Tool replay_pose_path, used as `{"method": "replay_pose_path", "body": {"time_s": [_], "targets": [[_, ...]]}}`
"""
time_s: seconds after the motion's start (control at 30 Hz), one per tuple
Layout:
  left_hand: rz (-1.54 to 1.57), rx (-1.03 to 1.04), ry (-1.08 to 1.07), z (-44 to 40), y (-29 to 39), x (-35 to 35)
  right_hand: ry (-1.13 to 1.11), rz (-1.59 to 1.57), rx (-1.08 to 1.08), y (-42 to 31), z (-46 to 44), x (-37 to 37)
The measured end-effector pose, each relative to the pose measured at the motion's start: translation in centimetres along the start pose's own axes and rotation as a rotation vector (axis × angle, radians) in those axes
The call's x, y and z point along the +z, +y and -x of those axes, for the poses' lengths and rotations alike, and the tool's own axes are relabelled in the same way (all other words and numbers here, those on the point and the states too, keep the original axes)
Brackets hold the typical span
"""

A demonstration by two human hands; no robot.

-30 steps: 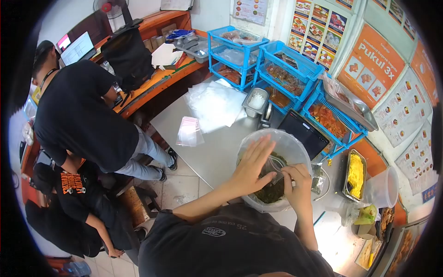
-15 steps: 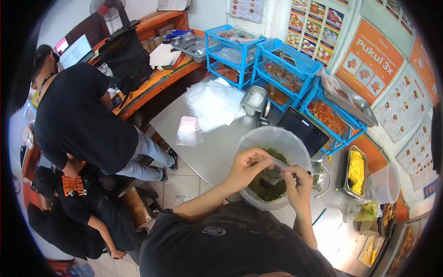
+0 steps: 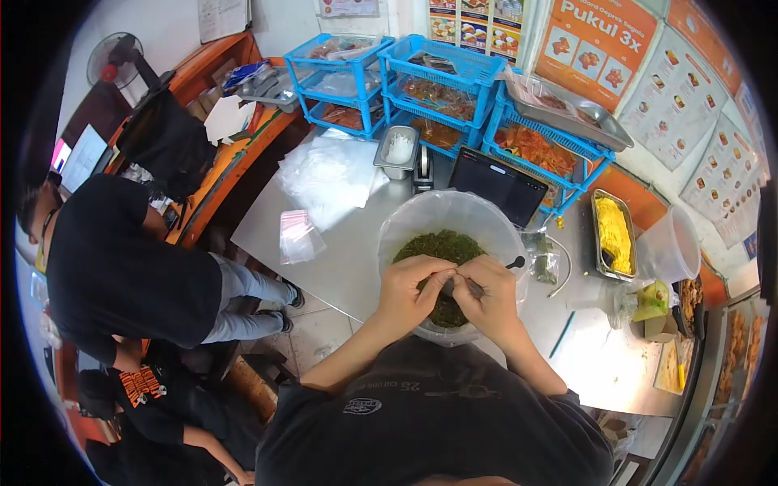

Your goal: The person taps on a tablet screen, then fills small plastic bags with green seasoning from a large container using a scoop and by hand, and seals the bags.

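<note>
A large round tub (image 3: 504,217) lined with clear plastic stands on the metal table, with a dark green chopped food (image 3: 442,245) inside. Over the tub, my left hand (image 3: 411,289) and my right hand (image 3: 489,293) meet, fingertips pinched together. What they pinch is small and mostly hidden by the fingers. A black rounded tip (image 3: 516,262) shows beside my right hand, near the tub's right rim. Small packets of green food (image 3: 545,266) lie right of the tub.
Clear bags (image 3: 320,180) and small bags (image 3: 297,236) lie left on the table (image 3: 271,212). Behind are a metal container (image 3: 397,152), tablet (image 3: 496,185) and blue racks (image 3: 442,81). At right are a yellow food tray (image 3: 613,235) and clear tub (image 3: 670,243). Co-workers (image 3: 130,267) are at left.
The view has shifted right and the scene sits further left. My hands have come together lower over the tub; the clear bag held between them before is now mostly hidden. A black tip now shows.
</note>
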State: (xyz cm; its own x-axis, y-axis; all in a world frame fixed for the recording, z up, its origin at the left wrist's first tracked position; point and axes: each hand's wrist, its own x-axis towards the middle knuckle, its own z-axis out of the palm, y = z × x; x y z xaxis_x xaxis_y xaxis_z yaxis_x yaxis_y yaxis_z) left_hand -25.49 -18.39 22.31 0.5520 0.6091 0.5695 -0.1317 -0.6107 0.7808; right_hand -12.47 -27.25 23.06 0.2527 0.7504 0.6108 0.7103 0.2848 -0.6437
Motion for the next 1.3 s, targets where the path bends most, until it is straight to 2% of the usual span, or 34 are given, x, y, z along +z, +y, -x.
{"method": "replay_pose_path", "body": {"time_s": [0.17, 0.27, 0.37, 0.43, 0.47, 0.5, 0.57, 0.6, 0.67, 0.77, 0.8, 0.87, 0.93, 1.0, 1.1, 1.17, 1.23, 1.3], "targets": [[-0.159, 0.133, 0.136, 0.7, 0.2, 0.2, 0.023, 0.014, 0.017, -0.3, -0.1, -0.8], [-0.076, 0.059, 0.295, 0.3, -0.9, -1.1, 0.064, 0.054, 0.049, 0.7, 0.1, -2.7], [0.304, -0.191, 0.390, -0.4, -1.1, -2.7, 0.121, -0.057, 0.107, 0.6, -0.2, -3.2], [0.374, -0.233, 0.244, -0.2, -1.0, -1.8, 0.154, -0.194, 0.159, -0.3, -0.7, -3.4], [0.411, -0.270, 0.166, 0.1, -0.7, -1.0, 0.071, -0.190, 0.113, -0.8, -1.0, -3.2], [0.442, -0.305, 0.095, 0.2, -0.6, -0.5, 0.040, -0.195, 0.169, -0.6, -0.9, -2.8], [0.446, -0.264, 0.143, -0.1, -1.8, 0.1, -0.036, -0.212, 0.277, 0.3, -0.2, -2.5], [0.447, -0.248, 0.167, -0.3, -2.9, -0.3, 0.001, -0.188, 0.304, 0.3, -0.3, -3.1], [-0.074, -0.048, 0.387, -1.5, -7.0, -3.6, 0.100, -0.071, 0.251, 2.5, -0.1, -4.7], [-0.367, -0.294, 0.642, -0.7, -15.7, -9.5, 0.192, 0.087, 0.273, 4.4, -0.2, -8.0], [-0.577, -0.217, 0.655, 1.1, -21.5, -11.9, 0.231, 0.151, 0.293, 5.0, -0.1, -9.1], [-0.972, -0.362, 0.660, 4.1, -27.3, -14.4, 0.316, 0.223, 0.301, 5.3, -0.4, -10.1], [-1.140, -0.529, 0.506, 6.8, -29.5, -15.7, 0.409, 0.242, 0.284, 5.2, -1.1, -10.7], [-1.298, -0.599, 0.328, 8.4, -30.3, -16.1, 0.431, 0.224, 0.262, 7.9, -1.5, -11.1], [-1.317, -0.491, 0.332, 8.6, -31.0, -16.1, 0.400, 0.184, 0.355, 13.1, -2.5, -10.0], [-1.304, -0.431, 0.361, 8.0, -30.7, -15.8, 0.243, 0.306, 0.428, 19.7, -2.1, -7.9], [-1.216, -0.364, 0.457, 6.4, -30.2, -15.0, 0.054, 0.528, 0.385, 25.7, -1.0, -4.7], [-1.091, -0.255, 0.538, 4.4, -29.4, -14.4, -0.180, 0.625, 0.511, 24.4, -2.3, -3.0]]}}
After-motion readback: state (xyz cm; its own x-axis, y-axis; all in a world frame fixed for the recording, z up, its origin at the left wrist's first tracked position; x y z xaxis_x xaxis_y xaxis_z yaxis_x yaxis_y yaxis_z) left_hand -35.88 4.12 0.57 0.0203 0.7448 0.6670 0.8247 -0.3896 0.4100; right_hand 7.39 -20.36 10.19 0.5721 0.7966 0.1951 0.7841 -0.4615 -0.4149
